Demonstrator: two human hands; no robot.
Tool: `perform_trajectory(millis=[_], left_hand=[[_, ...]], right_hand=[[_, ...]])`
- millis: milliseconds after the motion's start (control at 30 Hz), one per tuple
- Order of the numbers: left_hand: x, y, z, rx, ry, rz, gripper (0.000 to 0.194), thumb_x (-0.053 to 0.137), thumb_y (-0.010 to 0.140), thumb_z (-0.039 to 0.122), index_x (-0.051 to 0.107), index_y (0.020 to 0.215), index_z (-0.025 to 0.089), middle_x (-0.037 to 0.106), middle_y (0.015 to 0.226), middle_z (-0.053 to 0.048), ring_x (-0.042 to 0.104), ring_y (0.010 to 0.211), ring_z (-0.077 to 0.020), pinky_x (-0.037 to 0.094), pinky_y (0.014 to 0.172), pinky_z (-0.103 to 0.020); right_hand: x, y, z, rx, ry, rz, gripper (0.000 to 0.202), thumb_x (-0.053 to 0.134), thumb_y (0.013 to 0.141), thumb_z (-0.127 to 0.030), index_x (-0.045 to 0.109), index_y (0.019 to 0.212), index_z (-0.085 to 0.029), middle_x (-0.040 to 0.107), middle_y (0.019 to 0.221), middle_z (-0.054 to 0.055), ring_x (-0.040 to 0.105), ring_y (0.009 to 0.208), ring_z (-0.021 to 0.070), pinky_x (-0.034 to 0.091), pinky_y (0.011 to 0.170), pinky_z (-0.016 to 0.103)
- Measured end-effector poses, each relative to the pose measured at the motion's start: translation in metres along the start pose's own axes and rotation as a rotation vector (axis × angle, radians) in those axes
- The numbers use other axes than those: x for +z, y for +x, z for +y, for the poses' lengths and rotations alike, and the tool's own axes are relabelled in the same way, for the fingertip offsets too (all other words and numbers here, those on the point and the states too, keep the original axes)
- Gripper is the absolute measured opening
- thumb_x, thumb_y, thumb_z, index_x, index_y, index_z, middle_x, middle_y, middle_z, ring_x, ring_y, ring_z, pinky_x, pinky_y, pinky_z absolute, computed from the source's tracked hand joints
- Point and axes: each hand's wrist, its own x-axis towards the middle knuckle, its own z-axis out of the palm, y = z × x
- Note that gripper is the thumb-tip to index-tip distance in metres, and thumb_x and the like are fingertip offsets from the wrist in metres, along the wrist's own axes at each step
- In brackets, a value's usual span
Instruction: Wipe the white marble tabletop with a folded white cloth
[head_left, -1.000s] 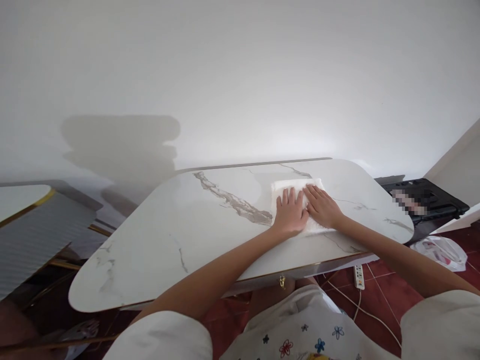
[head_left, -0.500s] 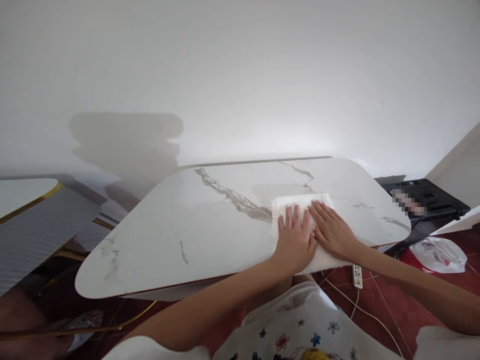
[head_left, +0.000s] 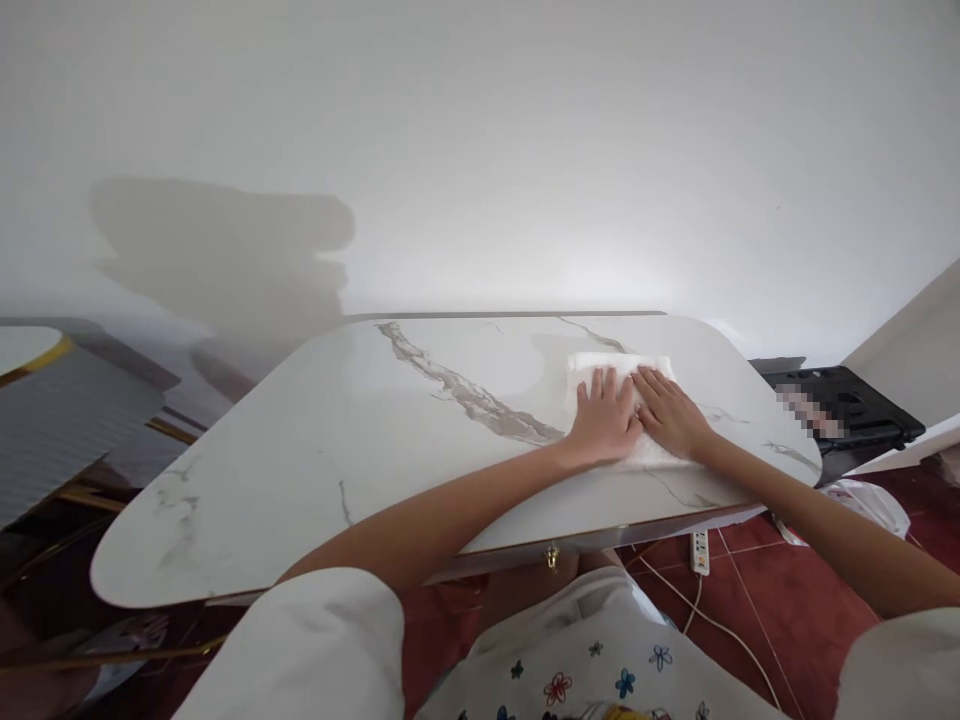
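Slid forward, the cloth [head_left: 619,361] lies beneath the left hand [head_left: 607,420] and right hand [head_left: 670,413], both flattened, unclenched.

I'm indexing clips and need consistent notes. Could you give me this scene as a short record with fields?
Left hand: left hand palm down on a white cloth
Right hand: right hand palm down on the same cloth
Surface: table, white with grey-brown marbling
Behind: pale wall
Beyond table's right end: black item, partly pixelated
Floor: red tiles, with a power strip
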Motion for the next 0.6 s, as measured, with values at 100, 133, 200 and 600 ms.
perform_trajectory(millis=[100,133,200,600], left_hand=[[-0.001,0.030,-0.015,-0.007,-0.016,0.021,0.061,0.033,0.093,0.036,0.028,0.149,0.011,0.020,0.158,-0.018,0.012,0.146,-0.0367,0.020,0.113,-0.055],[-0.001,0.040,-0.020,-0.017,-0.014,0.032,0.061,0.033,0.093,0.037,0.029,0.148,0.012,0.021,0.157,-0.018,0.013,0.146,-0.0361,0.020,0.113,-0.054],[0.000,0.059,-0.029,-0.048,-0.003,0.048,0.060,0.033,0.093,0.037,0.030,0.148,0.013,0.023,0.157,-0.017,0.014,0.145,-0.0352,0.020,0.113,-0.053],[0.002,0.133,-0.077,-0.125,0.018,0.057,0.061,0.028,0.093,0.040,0.026,0.149,0.016,0.020,0.159,-0.013,0.013,0.146,-0.0326,0.019,0.114,-0.051]], right_hand=[[0.003,0.034,0.013,0.003,-0.002,-0.031,0.059,0.026,0.095,-0.031,0.033,0.148,-0.004,0.030,0.155,0.016,0.026,0.143,0.0305,0.028,0.115,0.046],[0.005,0.045,0.018,-0.008,-0.003,-0.030,0.060,0.026,0.095,-0.031,0.033,0.147,-0.003,0.030,0.155,0.017,0.026,0.143,0.0305,0.028,0.115,0.046],[0.011,0.067,0.028,-0.035,-0.002,-0.010,0.059,0.025,0.095,-0.031,0.034,0.147,-0.003,0.032,0.154,0.017,0.027,0.143,0.0296,0.027,0.115,0.045],[0.035,0.161,0.061,-0.072,0.025,0.016,0.058,0.027,0.094,-0.029,0.035,0.146,-0.005,0.033,0.154,0.015,0.028,0.142,0.0278,0.026,0.115,0.044]])
